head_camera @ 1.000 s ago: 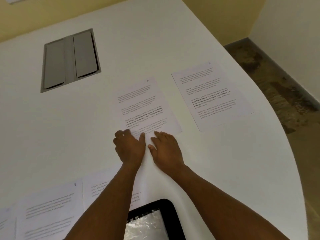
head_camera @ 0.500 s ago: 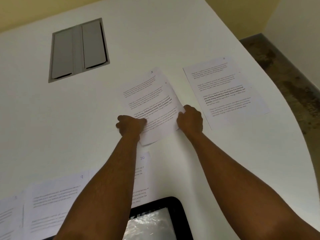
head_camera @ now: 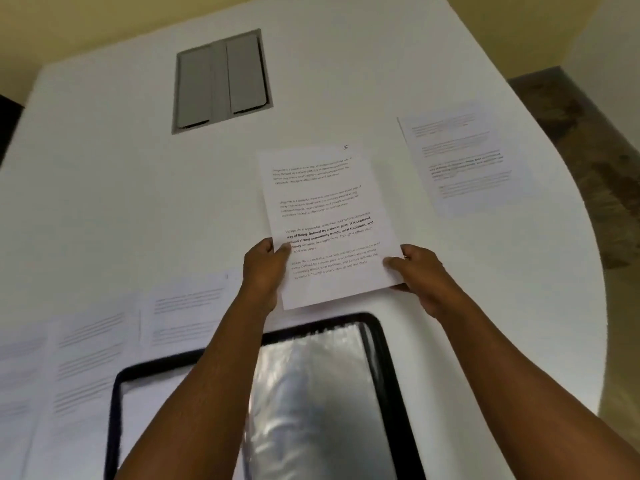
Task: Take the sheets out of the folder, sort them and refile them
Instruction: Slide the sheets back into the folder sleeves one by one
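Observation:
A printed sheet marked 5 (head_camera: 322,202) is held up off the white table (head_camera: 121,209). My left hand (head_camera: 265,271) pinches its lower left edge, thumb on the text. My right hand (head_camera: 420,271) pinches its lower right corner. Below my arms lies the open black-rimmed folder (head_camera: 388,375) with shiny clear sleeves. Another printed sheet (head_camera: 464,161) lies flat at the right. Several more sheets (head_camera: 90,358) lie in a row at the left near edge, one (head_camera: 187,310) just beside my left forearm.
A grey double-flap cable hatch (head_camera: 221,81) is set into the table at the back. The table's curved right edge (head_camera: 588,271) drops to a dark floor (head_camera: 616,161). Yellow walls stand behind.
Both hands took hold of the sheet marked 5, which lay flat a second ago, and lifted it toward me over the folder. The view has tilted down, showing more of the folder.

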{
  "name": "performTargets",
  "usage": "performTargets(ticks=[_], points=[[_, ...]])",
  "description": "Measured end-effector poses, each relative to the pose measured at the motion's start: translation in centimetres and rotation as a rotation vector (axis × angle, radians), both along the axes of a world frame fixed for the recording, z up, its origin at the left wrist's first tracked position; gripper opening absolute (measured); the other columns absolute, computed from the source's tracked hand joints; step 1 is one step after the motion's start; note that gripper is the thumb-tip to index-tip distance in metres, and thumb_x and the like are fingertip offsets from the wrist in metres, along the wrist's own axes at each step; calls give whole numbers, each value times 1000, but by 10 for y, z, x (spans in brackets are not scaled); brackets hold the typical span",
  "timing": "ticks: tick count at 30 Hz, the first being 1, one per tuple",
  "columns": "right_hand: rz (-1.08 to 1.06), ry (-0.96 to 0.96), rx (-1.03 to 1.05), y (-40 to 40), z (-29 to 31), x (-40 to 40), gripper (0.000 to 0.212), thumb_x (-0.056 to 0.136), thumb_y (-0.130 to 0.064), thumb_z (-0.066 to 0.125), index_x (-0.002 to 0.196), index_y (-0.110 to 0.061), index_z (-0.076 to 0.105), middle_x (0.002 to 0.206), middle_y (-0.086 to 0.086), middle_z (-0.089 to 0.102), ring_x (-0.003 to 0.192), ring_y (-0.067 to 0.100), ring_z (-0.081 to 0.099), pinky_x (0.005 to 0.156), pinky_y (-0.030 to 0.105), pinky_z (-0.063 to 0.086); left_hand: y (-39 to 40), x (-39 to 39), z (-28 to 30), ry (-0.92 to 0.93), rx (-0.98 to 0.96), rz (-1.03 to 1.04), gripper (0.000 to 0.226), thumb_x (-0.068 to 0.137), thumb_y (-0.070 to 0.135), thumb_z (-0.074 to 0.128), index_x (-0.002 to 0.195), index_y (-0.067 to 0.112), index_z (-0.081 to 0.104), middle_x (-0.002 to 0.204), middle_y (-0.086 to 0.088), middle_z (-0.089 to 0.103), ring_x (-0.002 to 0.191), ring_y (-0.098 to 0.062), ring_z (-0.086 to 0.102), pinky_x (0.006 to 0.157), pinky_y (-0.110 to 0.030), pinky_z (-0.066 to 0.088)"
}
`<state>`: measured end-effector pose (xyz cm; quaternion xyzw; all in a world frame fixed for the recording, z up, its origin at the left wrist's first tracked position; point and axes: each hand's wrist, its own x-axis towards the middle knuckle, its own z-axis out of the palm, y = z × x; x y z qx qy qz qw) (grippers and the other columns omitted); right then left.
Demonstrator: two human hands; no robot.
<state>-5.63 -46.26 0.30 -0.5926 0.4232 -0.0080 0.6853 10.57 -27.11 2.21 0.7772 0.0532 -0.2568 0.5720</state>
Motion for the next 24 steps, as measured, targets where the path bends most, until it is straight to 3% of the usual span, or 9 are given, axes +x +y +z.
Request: performTargets(ticks=[3,6,9,11,14,16,18,21,24], points=[[44,-35,125,26,3,-31,15,93,-24,65,104,-15,66,103,3,75,94,21,71,78,32,55,47,-38,9,66,50,-20,16,94,19,60,109,18,67,103,1,73,91,-17,71,79,-35,58],[-2,-98,241,49,10,-54,28,90,-31,68,108,-10,66,105,7,74,95,24,71,83,38,56,88,-80,14,89,26,-77,17,94,15,60,109,14,68,103,-3,74,93,-21,71,86,-41,56],[-44,-139,262,68,14,-73,33,88,-26,72,114,-7,67,107,8,74,98,27,71,92,45,54,120,-122,17,141,-29,-141,18,94,10,60,109,11,68,104,-6,74,95,-24,71,89,-41,55],[-35,-137,211,77,16,-85,32,86,-23,73,114,-8,67,107,8,74,98,27,71,94,46,53,136,-146,18,171,-40,-148,17,93,9,60,108,11,68,102,-7,74,93,-25,71,88,-43,56],[10,-64,-45,91,21,-103,31,84,-24,75,113,-12,70,105,4,74,94,22,71,91,41,55,157,-172,15,204,3,-145,12,94,15,59,103,13,68,100,-8,74,91,-25,71,84,-41,57],[-28,-55,-149,96,25,-115,30,85,-22,75,112,-12,69,99,-1,72,88,16,69,84,34,54,168,-179,0,89,142,-173,13,94,24,59,100,19,69,102,-5,73,94,-27,69,88,-43,56],[-118,-60,-173,95,29,-126,29,85,-21,75,112,-14,68,96,-2,70,85,14,67,79,29,51,180,-179,-14,-120,385,-277,23,94,29,58,115,23,65,117,-1,68,106,-20,64,97,-34,49],[-184,-81,-201,90,30,-139,33,85,-23,75,115,-13,68,103,4,70,90,20,67,85,34,53,187,-163,-30,-320,630,-462,47,96,31,51,141,21,46,144,0,48,130,-22,47,107,-31,36],[-239,-46,-130,92,37,-146,31,84,-21,75,113,-13,68,104,4,71,96,25,68,95,43,53,190,-147,-45,-455,758,-629,54,98,26,48,148,15,33,156,-4,30,141,-23,32,114,-34,28]])
